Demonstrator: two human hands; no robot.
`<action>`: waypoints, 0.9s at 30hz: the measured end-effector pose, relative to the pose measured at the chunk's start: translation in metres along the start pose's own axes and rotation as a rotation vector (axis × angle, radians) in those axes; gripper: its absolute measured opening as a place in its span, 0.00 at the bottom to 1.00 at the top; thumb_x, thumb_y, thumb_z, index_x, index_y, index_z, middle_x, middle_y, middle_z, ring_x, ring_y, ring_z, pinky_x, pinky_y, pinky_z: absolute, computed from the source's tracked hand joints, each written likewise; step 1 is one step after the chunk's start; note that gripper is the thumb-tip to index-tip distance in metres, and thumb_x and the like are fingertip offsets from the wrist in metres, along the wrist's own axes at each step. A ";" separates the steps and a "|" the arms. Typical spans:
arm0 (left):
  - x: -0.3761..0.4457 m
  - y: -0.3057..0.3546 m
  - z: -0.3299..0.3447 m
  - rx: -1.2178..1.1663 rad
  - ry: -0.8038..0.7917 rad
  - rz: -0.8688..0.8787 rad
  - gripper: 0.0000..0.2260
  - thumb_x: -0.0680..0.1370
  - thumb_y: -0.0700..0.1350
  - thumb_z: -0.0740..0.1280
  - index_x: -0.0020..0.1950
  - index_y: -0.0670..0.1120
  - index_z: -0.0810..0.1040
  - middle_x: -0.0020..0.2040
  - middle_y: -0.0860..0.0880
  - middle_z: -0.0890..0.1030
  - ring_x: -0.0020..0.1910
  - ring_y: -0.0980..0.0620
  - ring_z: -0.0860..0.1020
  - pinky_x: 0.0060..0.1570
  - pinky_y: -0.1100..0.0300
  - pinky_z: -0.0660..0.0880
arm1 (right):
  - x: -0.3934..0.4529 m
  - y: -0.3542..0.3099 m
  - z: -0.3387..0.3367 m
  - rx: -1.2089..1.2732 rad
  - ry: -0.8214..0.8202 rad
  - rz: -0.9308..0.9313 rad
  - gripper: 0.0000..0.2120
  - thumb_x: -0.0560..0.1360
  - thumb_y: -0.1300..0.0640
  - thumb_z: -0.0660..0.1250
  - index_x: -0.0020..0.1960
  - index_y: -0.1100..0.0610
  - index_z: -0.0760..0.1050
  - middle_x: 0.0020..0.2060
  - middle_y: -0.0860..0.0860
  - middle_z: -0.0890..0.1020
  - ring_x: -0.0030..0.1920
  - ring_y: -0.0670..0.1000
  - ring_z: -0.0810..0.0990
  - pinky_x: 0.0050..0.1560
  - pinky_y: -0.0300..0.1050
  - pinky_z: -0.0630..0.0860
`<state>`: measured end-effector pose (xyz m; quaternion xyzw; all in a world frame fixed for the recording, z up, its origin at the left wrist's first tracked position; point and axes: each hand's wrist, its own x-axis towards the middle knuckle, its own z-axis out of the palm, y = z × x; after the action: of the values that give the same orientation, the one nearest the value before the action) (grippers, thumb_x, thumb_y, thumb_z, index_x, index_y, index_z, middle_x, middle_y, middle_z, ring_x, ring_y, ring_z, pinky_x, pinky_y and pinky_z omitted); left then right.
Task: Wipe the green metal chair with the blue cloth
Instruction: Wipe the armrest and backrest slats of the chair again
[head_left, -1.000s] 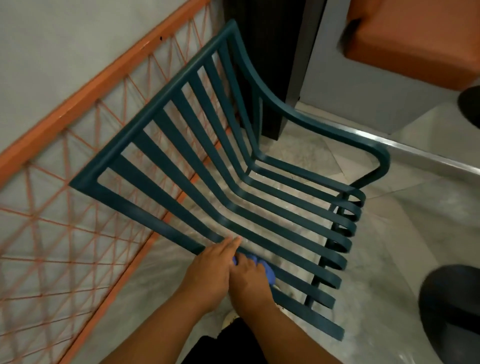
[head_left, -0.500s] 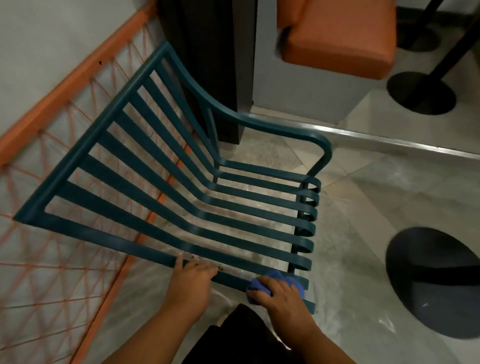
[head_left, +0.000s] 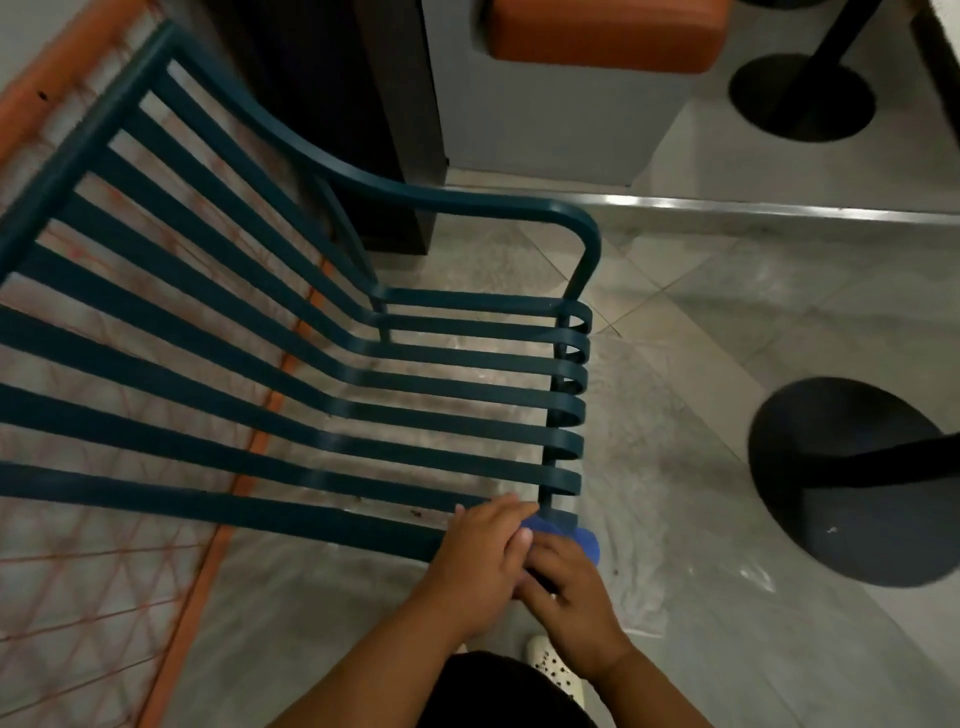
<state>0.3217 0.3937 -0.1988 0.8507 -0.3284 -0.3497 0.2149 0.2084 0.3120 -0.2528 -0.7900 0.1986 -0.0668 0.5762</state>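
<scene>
Head view: both hands crowd the blue cloth at the green metal chair slat's curled end, right hand fingers grasping it, left hand fingers resting flat beside them, so the bunched cloth may snag or slip off there.

Hands and cloth at the chair's near front corner.
Green metal slatted chair sits on the grey tiled floor, orange lattice railing to its left and behind it. Left hand lies on the nearest slat, right hand just beside it on the crumpled blue cloth. Black round pedestal base stands to the right, well apart from the chair; orange padded seat is beyond.
</scene>
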 end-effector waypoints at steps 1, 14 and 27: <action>0.003 0.002 0.005 -0.016 -0.014 -0.010 0.18 0.83 0.50 0.51 0.73 0.56 0.64 0.75 0.55 0.61 0.74 0.59 0.56 0.75 0.54 0.42 | -0.001 0.007 -0.001 0.117 0.030 0.077 0.10 0.75 0.47 0.64 0.49 0.47 0.83 0.46 0.42 0.82 0.50 0.48 0.79 0.53 0.52 0.75; 0.013 0.005 0.036 0.571 -0.115 0.003 0.21 0.83 0.53 0.45 0.76 0.62 0.47 0.77 0.57 0.38 0.75 0.53 0.35 0.70 0.41 0.34 | -0.005 0.045 -0.006 0.565 0.284 0.671 0.10 0.79 0.57 0.62 0.47 0.51 0.82 0.44 0.51 0.83 0.44 0.49 0.79 0.45 0.46 0.74; 0.015 0.007 0.042 0.700 -0.149 -0.024 0.19 0.82 0.55 0.46 0.73 0.65 0.53 0.77 0.58 0.38 0.75 0.50 0.33 0.69 0.38 0.34 | 0.024 0.100 -0.022 0.793 -0.055 1.116 0.17 0.63 0.50 0.74 0.47 0.58 0.79 0.39 0.64 0.77 0.30 0.61 0.73 0.29 0.46 0.67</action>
<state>0.2959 0.3725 -0.2298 0.8486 -0.4331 -0.2797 -0.1184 0.1993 0.2577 -0.3428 -0.2998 0.5219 0.1926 0.7750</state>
